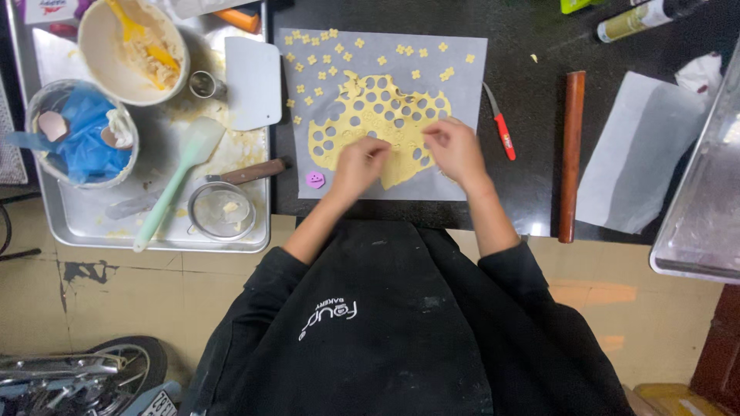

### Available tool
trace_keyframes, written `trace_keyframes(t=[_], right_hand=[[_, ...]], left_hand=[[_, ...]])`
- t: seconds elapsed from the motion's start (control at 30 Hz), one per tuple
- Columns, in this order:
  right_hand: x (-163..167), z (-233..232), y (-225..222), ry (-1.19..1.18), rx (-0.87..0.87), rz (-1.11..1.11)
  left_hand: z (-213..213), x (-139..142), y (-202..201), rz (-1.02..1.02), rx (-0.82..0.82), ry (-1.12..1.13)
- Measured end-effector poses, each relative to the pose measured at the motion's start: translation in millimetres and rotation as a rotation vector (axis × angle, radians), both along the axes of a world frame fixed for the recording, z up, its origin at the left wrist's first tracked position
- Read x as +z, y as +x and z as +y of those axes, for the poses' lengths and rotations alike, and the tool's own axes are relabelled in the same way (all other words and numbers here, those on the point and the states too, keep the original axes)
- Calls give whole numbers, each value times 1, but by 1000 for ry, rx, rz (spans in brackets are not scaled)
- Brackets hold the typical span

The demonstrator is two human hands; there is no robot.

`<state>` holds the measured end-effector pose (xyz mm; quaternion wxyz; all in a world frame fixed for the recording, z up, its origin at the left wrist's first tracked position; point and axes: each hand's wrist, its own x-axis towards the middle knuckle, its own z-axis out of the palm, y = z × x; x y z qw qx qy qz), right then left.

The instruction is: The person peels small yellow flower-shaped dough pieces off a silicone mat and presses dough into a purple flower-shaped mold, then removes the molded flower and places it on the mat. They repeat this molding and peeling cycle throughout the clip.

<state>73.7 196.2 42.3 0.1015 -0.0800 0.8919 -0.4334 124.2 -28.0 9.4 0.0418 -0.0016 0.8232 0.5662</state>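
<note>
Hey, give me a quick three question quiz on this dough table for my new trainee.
1. True or false: both hands touch the yellow dough sheet.
2. Which lies right of the parchment: A) mint spatula, B) red-handled knife, C) white scraper?
3. What small purple thing sits beside the left hand?

Key:
1. True; the right hand is on it too.
2. B, the red-handled knife.
3. A cutter.
</note>
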Motion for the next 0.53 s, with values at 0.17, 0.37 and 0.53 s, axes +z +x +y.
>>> trace_keyframes(t=[0.17,0.37,0.53], right_hand=[[-6,-79,-23,103,258,286],[-7,-110,-33,321,292,241],[-17,-112,-38,263,312,166]], left_hand=[[-53,8,-4,123,135,-264],[-60,7,-21,154,121,-340],[-49,10,-28,118,93,-393]])
